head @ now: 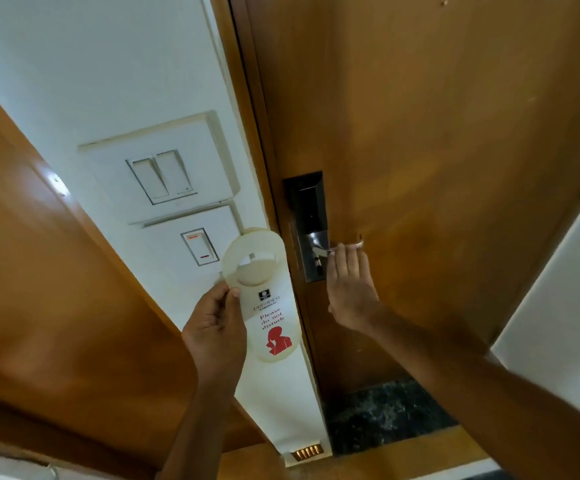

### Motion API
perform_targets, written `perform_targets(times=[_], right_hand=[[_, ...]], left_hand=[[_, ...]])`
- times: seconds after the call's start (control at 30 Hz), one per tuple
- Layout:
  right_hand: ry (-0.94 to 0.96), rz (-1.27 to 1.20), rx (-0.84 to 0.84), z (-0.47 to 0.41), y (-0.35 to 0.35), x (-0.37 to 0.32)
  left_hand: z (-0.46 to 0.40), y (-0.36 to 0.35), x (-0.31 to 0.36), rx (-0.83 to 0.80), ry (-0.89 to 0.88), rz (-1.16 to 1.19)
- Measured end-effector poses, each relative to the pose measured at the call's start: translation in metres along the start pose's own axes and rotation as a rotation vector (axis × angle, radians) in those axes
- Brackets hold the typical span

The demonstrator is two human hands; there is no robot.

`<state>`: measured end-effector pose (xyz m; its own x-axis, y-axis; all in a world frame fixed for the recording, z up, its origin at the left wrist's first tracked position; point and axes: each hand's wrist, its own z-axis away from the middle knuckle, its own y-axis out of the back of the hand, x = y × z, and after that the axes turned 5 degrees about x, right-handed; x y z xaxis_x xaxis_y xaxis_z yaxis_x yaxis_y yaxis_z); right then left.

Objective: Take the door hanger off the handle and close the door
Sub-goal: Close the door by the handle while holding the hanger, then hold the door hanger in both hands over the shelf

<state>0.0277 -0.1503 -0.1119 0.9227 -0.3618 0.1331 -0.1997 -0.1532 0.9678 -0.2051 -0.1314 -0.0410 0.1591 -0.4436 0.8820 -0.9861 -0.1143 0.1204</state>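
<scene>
— Hanger (265,308) is off the handle (330,248) already: your left hand (214,332) has it pinched by the left edge, thumb on the printed face, fingers behind, held in front of the white wall strip just beside the door (437,150).

— And my right hand (350,289)?

— Fingers together, laid over the lever from below and curled onto it, so it looks clamped on the handle. What's left, I'd judge, is seating the door in its frame (247,98). I can't tell whether the latch has caught yet; the seam looks nearly closed.

— What could spoil it?

— Two things. You're holding the hanger close to the gap at the latch edge. If you let its lower end drift right while you move the door, the card could get nipped in the seam. Keep it over by the switch plates (164,174). Second, the pinch is only on one edge, so a sharp movement could make the card twist or slip. Also, letting go of the lever early may leave the door resting unlatched.
</scene>
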Motion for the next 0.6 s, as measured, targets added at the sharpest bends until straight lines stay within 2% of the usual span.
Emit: perform_targets(times=[0.07, 0.2, 0.3, 0.47, 0.53, 0.6], right_hand=[[-0.089, -0.24, -0.06, 0.056, -0.019, -0.003], [-0.412, -0.638, -0.283, 0.161, -0.033, 0.019], [-0.666, -0.798, -0.163, 0.229, -0.021, 0.048], [-0.979, -0.756, 0.14, 0.315, 0.006, 0.123], [-1.085, -0.684, 0.223, 0.364, 0.011, 0.162], [-1.165, -0.617, 0.232, 0.42, 0.012, 0.196]], left_hand=[[0.011, -0.002, -0.003, -0.053, -0.027, -0.014], [0.049, -0.038, -0.002, -0.217, -0.038, 0.115], [0.104, -0.091, 0.01, -0.418, 0.251, 0.313], [0.216, -0.157, 0.048, -0.697, 0.688, 0.45], [0.265, -0.176, 0.063, -0.833, 0.76, 0.454], [0.307, -0.194, 0.077, -0.985, 0.694, 0.381]])
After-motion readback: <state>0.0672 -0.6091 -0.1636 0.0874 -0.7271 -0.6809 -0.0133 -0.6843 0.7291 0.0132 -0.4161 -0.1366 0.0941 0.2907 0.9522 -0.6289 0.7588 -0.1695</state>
